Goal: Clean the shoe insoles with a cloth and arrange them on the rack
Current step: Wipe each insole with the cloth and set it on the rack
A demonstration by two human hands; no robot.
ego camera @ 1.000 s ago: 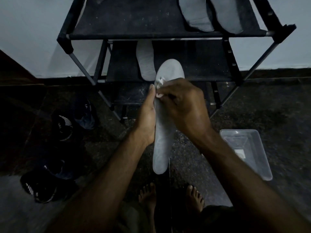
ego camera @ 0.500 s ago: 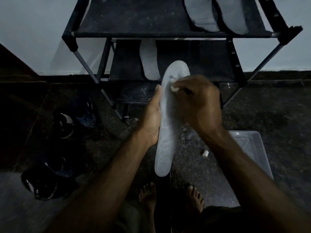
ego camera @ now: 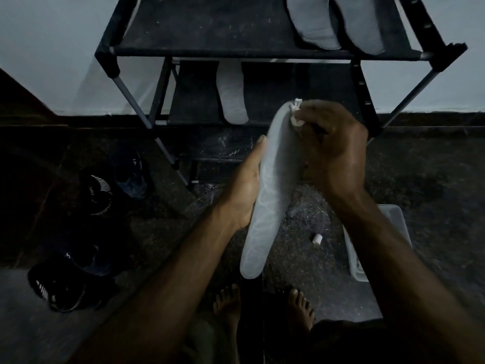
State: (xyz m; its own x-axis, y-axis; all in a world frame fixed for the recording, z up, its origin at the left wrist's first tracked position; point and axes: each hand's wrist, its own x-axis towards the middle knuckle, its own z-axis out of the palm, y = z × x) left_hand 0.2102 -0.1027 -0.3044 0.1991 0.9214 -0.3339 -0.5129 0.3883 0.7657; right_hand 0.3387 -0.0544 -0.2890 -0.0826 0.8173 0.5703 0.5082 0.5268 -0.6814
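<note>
So the insole (ego camera: 273, 185) sits dead centre of the frame, a pale grey, slightly see-through thing with faint wavy streaks down its length, toe end up near the rack (ego camera: 236, 48) and heel pointing down toward the bare feet at the bottom. The left hand (ego camera: 245, 190) holds it along its left edge, thumb laid flat up the side and the rest of the fingers hidden behind it. The right hand (ego camera: 333, 145) is curled tight around a little white scrap of cloth (ego camera: 296, 114) and presses it against the toe end — only a bit of the cloth pokes out of the fist.

Compared with a second ago, the cloth has slid up from the upper middle of the insole to the very tip. Also a small white roll (ego camera: 317, 239) now lies on the floor just right of the heel — it wasn't visible a second back.

Other stuff: two grey insoles (ego camera: 338, 22) on the top shelf at upper right, one more insole (ego camera: 232, 101) on the shelf below, a clear plastic tub (ego camera: 353, 248) half hidden under the right forearm, dark shoes (ego camera: 97, 193) at the left.
</note>
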